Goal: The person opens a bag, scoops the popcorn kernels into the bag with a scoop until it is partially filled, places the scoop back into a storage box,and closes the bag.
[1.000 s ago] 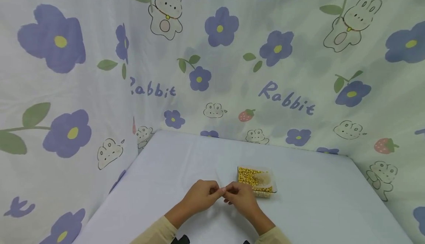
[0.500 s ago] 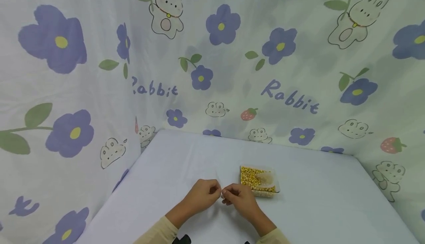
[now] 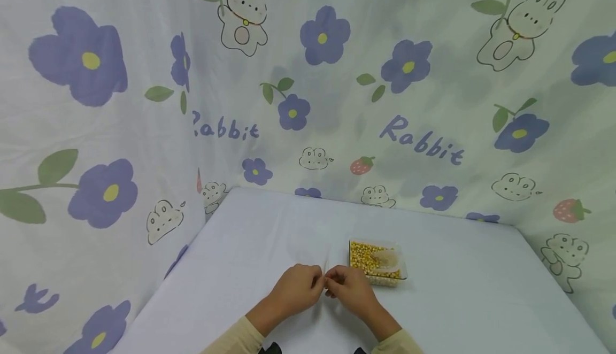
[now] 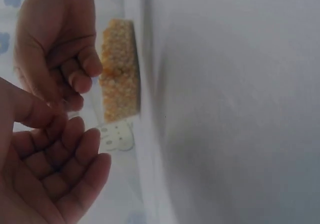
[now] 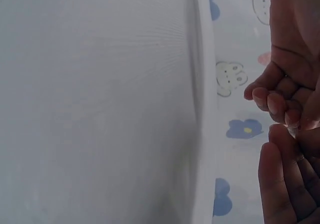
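Observation:
My left hand [image 3: 298,288] and right hand [image 3: 353,290] meet over the white table, thumbs and fingertips almost together. Between them they pinch a thin, see-through plastic film [image 3: 327,258], which rises as a faint pale edge above the fingertips in the head view. A tiny glint of it [image 5: 294,129] shows between the fingers in the right wrist view. Most of the film is too clear to make out. Just beyond the right hand stands a clear plastic box [image 3: 382,282] full of yellow corn kernels [image 3: 361,258], with a whitish translucent scoop-like piece [image 3: 385,260] lying on them.
The white-covered table [image 3: 269,220] runs back to a curtain [image 3: 337,102] printed with flowers and rabbits. More curtain hangs at the left and right sides. Black bands show at both wrists near the bottom edge.
The film's upper edge has swung to the right. My fingertips parted slightly half a second ago; the left hand has since moved a little right and down. The whole head view has shifted slightly.

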A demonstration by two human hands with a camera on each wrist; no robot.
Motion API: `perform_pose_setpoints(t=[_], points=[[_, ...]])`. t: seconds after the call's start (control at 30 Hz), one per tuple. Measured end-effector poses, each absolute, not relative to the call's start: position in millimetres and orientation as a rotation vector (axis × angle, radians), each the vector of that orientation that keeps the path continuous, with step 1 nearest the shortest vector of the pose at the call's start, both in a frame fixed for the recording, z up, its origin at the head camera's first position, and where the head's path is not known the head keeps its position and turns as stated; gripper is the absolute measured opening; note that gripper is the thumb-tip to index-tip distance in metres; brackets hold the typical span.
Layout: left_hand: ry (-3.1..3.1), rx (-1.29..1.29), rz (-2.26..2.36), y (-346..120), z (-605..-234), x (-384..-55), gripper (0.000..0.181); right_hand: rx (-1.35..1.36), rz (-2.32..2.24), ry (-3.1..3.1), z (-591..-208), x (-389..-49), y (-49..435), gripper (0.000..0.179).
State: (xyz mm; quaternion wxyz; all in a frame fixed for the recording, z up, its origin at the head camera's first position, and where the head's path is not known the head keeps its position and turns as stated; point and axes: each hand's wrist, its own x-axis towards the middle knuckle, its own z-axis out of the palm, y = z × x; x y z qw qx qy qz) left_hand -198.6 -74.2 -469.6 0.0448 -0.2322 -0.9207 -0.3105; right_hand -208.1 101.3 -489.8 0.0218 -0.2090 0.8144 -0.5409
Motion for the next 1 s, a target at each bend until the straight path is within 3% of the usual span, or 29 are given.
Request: perform_pose_setpoints(t=[0.67, 1.0], points=[[-2.713, -0.671, -0.665, -73.8, -466.0, -197.8, 0.031, -0.644, -1.636, 2.679, -489.8, -207.8, 94.7, 0.008], [-2.687, -0.783, -0.67, -76.8, -466.4, -197.8, 0.032, -0.682, -1.574, 2.769, -488.6, -206.9, 95.0, 0.007]])
